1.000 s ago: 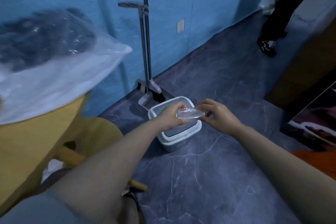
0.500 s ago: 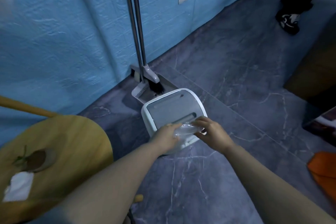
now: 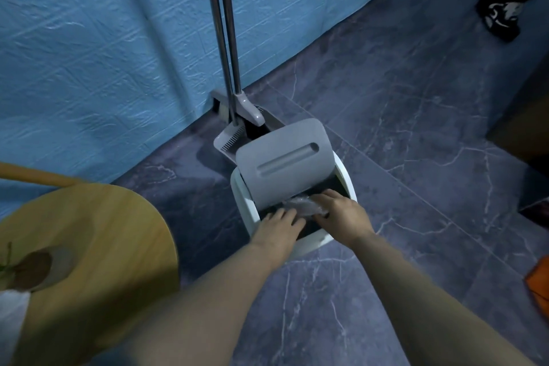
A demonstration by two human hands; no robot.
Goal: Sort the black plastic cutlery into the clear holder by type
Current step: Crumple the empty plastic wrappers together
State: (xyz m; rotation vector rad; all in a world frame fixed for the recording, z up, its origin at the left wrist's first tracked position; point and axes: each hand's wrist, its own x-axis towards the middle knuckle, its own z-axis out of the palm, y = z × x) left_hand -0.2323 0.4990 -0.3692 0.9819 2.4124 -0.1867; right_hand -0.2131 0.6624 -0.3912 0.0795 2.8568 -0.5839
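Observation:
No black cutlery and no clear holder are in view. A white waste bin (image 3: 246, 205) stands on the floor, its grey swing lid (image 3: 282, 157) tipped open. My right hand (image 3: 344, 214) grips a crumpled clear plastic wrapper (image 3: 303, 205) in the bin's dark opening. My left hand (image 3: 279, 226) reaches into the same opening beside the wrapper, fingers fairly straight and touching the near rim.
A broom and dustpan (image 3: 237, 125) lean on the blue wall just behind the bin. A round wooden table (image 3: 98, 235) lies at the left. Another person's shoe (image 3: 502, 18) stands at the top right, and an orange thing (image 3: 537, 285) at the right edge.
The view dropped and closed in on the bin. Both hands moved down from above the lid into the opening, the lid swung open, and the wrapper went in with the right hand.

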